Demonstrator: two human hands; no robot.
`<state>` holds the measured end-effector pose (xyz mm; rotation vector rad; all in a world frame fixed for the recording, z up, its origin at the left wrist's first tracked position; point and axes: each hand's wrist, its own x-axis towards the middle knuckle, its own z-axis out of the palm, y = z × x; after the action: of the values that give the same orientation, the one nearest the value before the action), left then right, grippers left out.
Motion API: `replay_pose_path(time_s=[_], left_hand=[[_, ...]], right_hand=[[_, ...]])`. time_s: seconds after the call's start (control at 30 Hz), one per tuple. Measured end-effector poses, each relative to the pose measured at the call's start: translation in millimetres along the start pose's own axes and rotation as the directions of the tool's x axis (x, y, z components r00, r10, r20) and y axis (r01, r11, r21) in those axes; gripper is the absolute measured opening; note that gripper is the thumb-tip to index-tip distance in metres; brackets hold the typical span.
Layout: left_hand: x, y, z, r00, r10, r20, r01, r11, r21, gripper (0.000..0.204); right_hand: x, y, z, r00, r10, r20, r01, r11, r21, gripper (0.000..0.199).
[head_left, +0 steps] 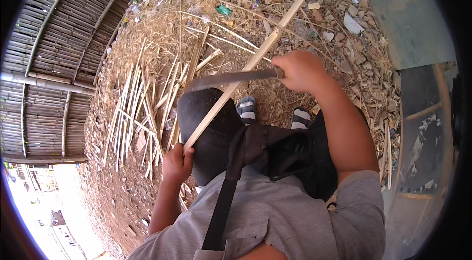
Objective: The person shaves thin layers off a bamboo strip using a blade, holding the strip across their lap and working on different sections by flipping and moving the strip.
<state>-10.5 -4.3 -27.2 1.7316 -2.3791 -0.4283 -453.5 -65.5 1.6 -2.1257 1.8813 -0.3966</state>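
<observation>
My left hand (pixel 178 164) is closed round the near end of a long pale bamboo strip (pixel 261 52), beside my left knee. The strip slants up and away to the right, across my dark-clothed thigh. In my right hand (pixel 301 71) is the handle of a machete (pixel 211 80) with a long, slightly curved blade. Its blade points left and crosses the strip just beyond my knee. The blade's far end is blurred, and I cannot tell how deeply its edge touches the bamboo.
Several split bamboo strips (pixel 129 105) lie in a loose pile at the left, on straw-strewn ground. Rubble (pixel 339 39) and litter spread at the far side. A slatted bamboo wall (pixel 59 29) stands left; grey panels (pixel 418 19) stand right. My sandalled feet (pixel 301 118) are below.
</observation>
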Motion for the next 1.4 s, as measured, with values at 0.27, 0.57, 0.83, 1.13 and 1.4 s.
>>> replay_pose_path(time_s=[0.27, 0.57, 0.83, 1.13, 1.4], left_hand=[[5, 1, 1, 1.000, -0.004, -0.008, 0.004, 1.000, 0.027, 0.039], [4, 0, -16, 0.998, 0.002, 0.065, -0.002, 1.000, 0.002, 0.042], [13, 0, -25, 0.984, -0.027, 0.179, 0.054, 0.988, -0.147, 0.046], [11, -3, -28, 0.983, -0.010, 0.186, 0.041, 0.985, -0.165, 0.044], [12, 5, -29, 0.987, -0.027, 0.161, 0.044, 0.994, -0.104, 0.043]], right_hand=[[7, 87, -1, 0.883, 0.421, -0.207, -0.383, 0.902, 0.199, 0.022], [3, 0, -2, 0.990, 0.060, 0.124, -0.058, 0.998, -0.023, 0.019], [21, 54, 15, 0.967, 0.252, -0.039, -0.229, 0.926, 0.301, 0.043], [13, 0, 16, 0.982, -0.025, 0.190, 0.014, 0.998, 0.059, 0.030], [20, 47, 23, 0.968, 0.239, 0.070, -0.249, 0.930, 0.271, 0.033]])
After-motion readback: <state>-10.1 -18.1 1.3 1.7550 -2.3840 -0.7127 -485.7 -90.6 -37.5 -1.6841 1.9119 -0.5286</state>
